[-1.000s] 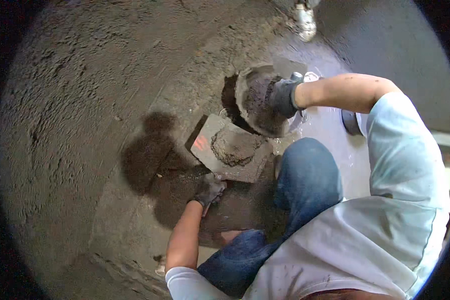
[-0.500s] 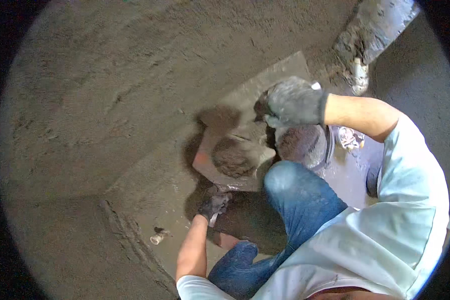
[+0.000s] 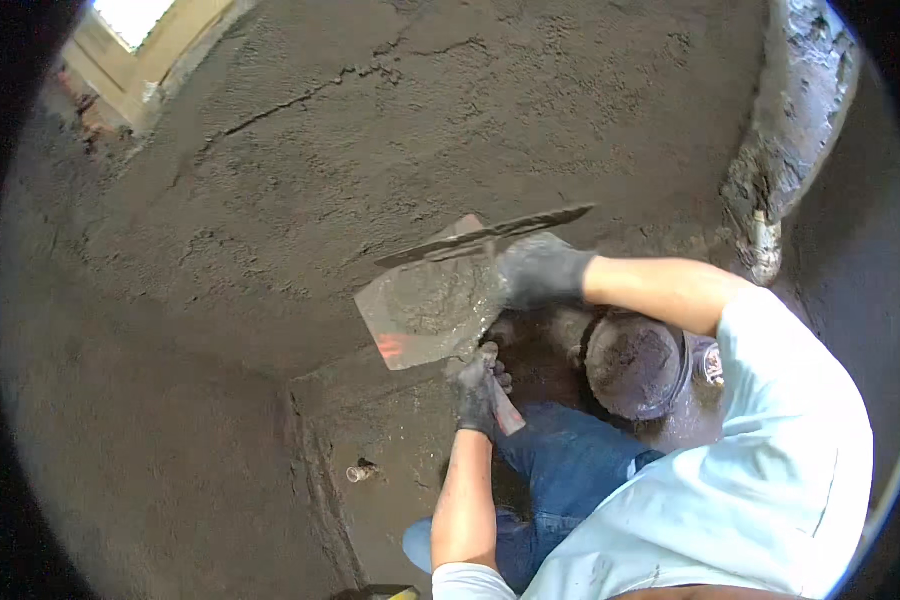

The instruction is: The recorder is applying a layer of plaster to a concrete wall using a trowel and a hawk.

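Observation:
My left hand [image 3: 476, 388], in a dark glove, is closed round the handle of a flat, angular mortar hawk [image 3: 378, 318]. The handle's reddish end sticks out below the fist. Wet grey mortar [image 3: 435, 298] lies heaped on the hawk. My right hand [image 3: 545, 270], gloved too, grips a long-bladed plastering trowel [image 3: 560, 216]. Its blade stands nearly edge-on over the hawk's far side, close to the mortar; its grip is hidden by my fingers. Whether the blade touches the mortar, I cannot tell.
A bucket of mortar [image 3: 635, 365] stands right of my knee. Rough mortar-coated wall [image 3: 450, 120] rises ahead, with a framed opening [image 3: 135, 65] at upper left. A wrapped pipe [image 3: 810, 110] runs down at right to a pipe fitting [image 3: 765, 250]. A pipe stub [image 3: 360, 472] pokes up at left.
The hawk has risen toward the wall, away from my knees. My right hand has come down and left with the trowel, whose blade has turned from flat to nearly edge-on. The view has shifted.

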Available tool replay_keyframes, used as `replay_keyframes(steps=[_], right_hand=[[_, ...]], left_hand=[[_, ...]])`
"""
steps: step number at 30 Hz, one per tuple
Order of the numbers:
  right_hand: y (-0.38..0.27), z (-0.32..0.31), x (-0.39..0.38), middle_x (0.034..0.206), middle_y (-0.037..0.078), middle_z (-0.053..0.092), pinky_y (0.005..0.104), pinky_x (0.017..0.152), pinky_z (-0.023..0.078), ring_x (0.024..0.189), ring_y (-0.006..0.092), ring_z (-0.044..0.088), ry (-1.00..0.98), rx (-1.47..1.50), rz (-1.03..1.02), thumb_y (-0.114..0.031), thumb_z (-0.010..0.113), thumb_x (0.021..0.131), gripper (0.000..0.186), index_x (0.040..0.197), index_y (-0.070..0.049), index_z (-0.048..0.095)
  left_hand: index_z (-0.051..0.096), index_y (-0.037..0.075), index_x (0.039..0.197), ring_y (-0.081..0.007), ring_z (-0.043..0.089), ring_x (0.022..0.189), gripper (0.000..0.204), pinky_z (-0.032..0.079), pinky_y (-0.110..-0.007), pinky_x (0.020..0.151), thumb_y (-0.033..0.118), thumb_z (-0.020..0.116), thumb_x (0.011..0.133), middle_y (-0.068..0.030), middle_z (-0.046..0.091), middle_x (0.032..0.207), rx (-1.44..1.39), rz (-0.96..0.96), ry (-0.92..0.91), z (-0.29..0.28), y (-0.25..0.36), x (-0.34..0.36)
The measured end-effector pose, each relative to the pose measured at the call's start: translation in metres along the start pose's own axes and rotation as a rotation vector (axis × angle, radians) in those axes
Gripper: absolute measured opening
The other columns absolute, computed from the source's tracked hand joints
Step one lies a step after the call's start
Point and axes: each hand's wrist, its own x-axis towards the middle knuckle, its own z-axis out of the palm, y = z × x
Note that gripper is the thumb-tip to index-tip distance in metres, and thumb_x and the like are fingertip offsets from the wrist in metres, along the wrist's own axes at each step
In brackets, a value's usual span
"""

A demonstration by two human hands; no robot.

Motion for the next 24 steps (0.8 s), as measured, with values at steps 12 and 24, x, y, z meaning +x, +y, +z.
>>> replay_keyframes(steps=[12, 24], right_hand=[[-0.029, -0.043, -0.016, 0.066, 0.018, 0.061, 0.0443, 0.059, 0.047, 0.064, 0.0343, 0.06, 0.127, -0.09, -0.141, -0.024, 0.055, 0.066, 0.023, 0.066, -0.002, 0.061], [-0.031, -0.118, -0.029, 0.062, 0.017, 0.06, 0.0412, 0.057, 0.049, 0.062, 0.0323, 0.061, 0.263, -0.37, -0.132, -0.028, 0.053, 0.074, 0.033, 0.081, 0.003, 0.064]], left_hand=[[0.058, 0.004, 0.095, -0.0144, 0.055, 0.059, 0.02, 0.046, -0.033, 0.049, 0.016, 0.061, 0.08, -0.0032, 0.055, 0.069, 0.395, 0.728, 0.089, 0.024, -0.027, 0.01], [0.06, 0.007, 0.104, -0.0223, 0.057, 0.072, 0.03, 0.046, -0.033, 0.06, 0.021, 0.062, 0.077, -0.0107, 0.063, 0.085, 0.522, 0.65, -0.174, 0.003, 0.038, 0.05]])
